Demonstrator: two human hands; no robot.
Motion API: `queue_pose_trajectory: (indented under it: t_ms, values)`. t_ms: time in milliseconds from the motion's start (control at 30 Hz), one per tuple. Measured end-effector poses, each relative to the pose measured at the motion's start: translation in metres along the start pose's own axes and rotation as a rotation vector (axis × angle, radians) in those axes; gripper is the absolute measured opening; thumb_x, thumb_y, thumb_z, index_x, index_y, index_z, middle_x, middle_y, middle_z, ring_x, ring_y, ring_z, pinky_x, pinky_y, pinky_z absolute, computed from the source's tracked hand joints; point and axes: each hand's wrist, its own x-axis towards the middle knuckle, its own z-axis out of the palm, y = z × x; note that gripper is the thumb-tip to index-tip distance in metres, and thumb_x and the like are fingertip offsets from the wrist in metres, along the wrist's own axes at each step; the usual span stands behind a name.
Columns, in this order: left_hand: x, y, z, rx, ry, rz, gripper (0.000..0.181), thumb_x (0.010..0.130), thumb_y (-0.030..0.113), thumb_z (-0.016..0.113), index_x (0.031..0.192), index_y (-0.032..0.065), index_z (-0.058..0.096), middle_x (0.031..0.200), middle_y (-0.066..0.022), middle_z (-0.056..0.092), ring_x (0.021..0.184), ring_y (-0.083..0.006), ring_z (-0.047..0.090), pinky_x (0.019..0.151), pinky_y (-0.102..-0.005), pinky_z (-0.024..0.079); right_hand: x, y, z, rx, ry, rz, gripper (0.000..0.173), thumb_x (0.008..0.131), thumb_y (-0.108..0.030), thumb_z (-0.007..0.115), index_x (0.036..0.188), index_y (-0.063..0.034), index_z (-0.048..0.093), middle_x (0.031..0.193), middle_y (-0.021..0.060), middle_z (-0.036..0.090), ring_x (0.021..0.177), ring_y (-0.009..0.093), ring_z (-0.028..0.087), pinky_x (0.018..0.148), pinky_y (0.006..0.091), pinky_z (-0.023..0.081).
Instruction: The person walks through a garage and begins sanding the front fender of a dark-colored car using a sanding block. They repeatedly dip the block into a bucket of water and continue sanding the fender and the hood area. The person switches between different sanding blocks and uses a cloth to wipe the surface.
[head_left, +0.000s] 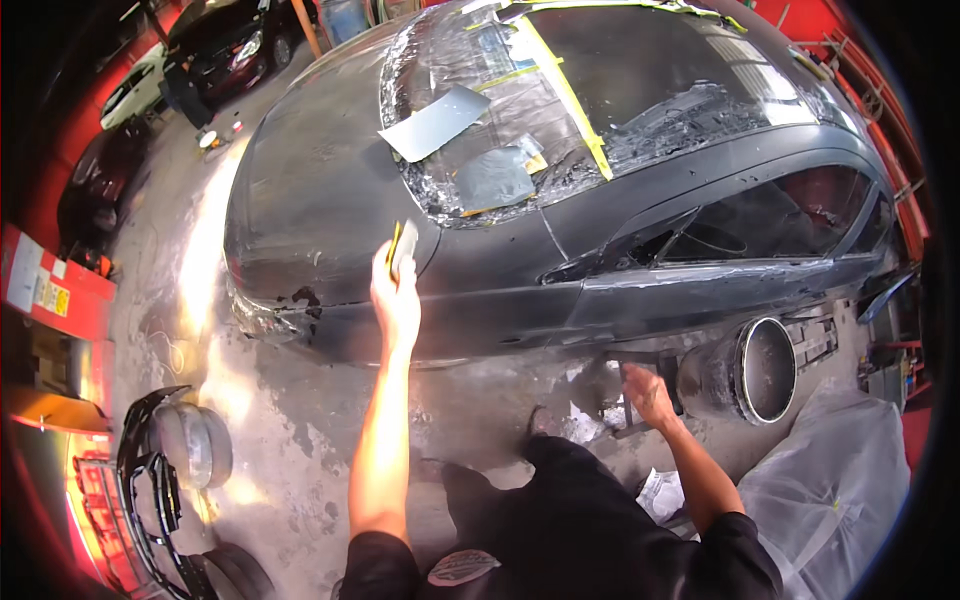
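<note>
My left hand (397, 300) is raised over the hood's near side, gripping a thin pad (406, 244), grey-white with a yellow edge. It looks like a sanding pad, but its face is turned mostly away. Below it spreads the matte dark grey body of a car (322, 187). A pale grey sheet (439, 124) and a darker grey sheet of sandpaper or film (495, 178) lie on the plastic-covered windshield (480, 67). Yellow masking tape (566, 94) runs along its edge. To the right, my right hand (649, 394) hangs with loose fingers and nothing visible in it, beside a bucket or drum (769, 371).
Plastic sheeting (825, 487) covers something at lower right, near a crumpled paper or bag (661, 495). A black bumper cover (142, 480) and tires (202, 446) lie at left. A person (184, 94) in dark clothes is near other parked cars (232, 56) at upper left.
</note>
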Motion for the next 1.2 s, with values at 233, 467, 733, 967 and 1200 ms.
queue_pose_trajectory:
  t_ms: [233,467,733,967,1200]
  values:
    - [0.074,0.036,0.135,0.675,-0.185,0.45,0.086,0.092,0.027,0.082,0.16,-0.0021,0.037,0.157,-0.0362,0.039,0.147,-0.0493,0.04,0.121,-0.0519,0.036,0.014,-0.031,-0.101,-0.025,0.217,-0.097,0.036,0.096,-0.009,0.068,0.131,-0.0017,0.067,0.113,0.0208,0.073,0.097,0.038,0.072,0.086,0.0429,0.058]
    - [0.008,0.079,0.208,0.682,-0.301,0.646,0.065,0.097,0.017,0.074,0.155,0.0007,0.048,0.161,-0.0311,0.038,0.148,-0.0471,0.038,0.123,-0.0547,0.032,-0.037,0.085,-0.171,-0.107,0.889,0.134,0.025,0.095,-0.005,0.063,0.116,0.0009,0.074,0.107,0.0215,0.074,0.099,0.039,0.073,0.088,0.0433,0.056]
    - [-0.017,0.15,0.336,0.375,-0.478,0.924,0.05,0.101,0.017,0.07,0.147,0.0019,0.058,0.158,-0.0255,0.045,0.15,-0.0475,0.037,0.125,-0.0564,0.029,-0.136,0.174,-0.231,-0.238,1.122,0.497,0.028,0.099,-0.015,0.063,0.12,-0.0028,0.076,0.094,0.0167,0.075,0.086,0.027,0.073,0.081,0.0372,0.055]
    - [-0.01,0.124,0.4,0.536,-0.26,0.99,0.045,0.108,0.026,0.06,0.144,-0.0008,0.059,0.153,-0.0266,0.053,0.148,-0.0483,0.041,0.123,-0.0571,0.031,-0.089,0.259,-0.286,-0.208,0.654,0.615,0.044,0.09,-0.018,0.072,0.131,-0.0008,0.071,0.12,0.0286,0.074,0.114,0.039,0.074,0.1,0.0444,0.057]
    - [-0.022,0.125,0.403,0.705,-0.214,1.051,0.043,0.112,0.022,0.049,0.143,-0.0075,0.058,0.147,-0.0254,0.059,0.14,-0.0416,0.052,0.12,-0.0492,0.037,0.01,0.327,-0.239,-0.786,-0.311,0.574,0.085,0.08,-0.048,0.084,0.155,-0.0204,0.055,0.155,0.0167,0.052,0.148,0.038,0.046,0.113,0.0719,0.036]
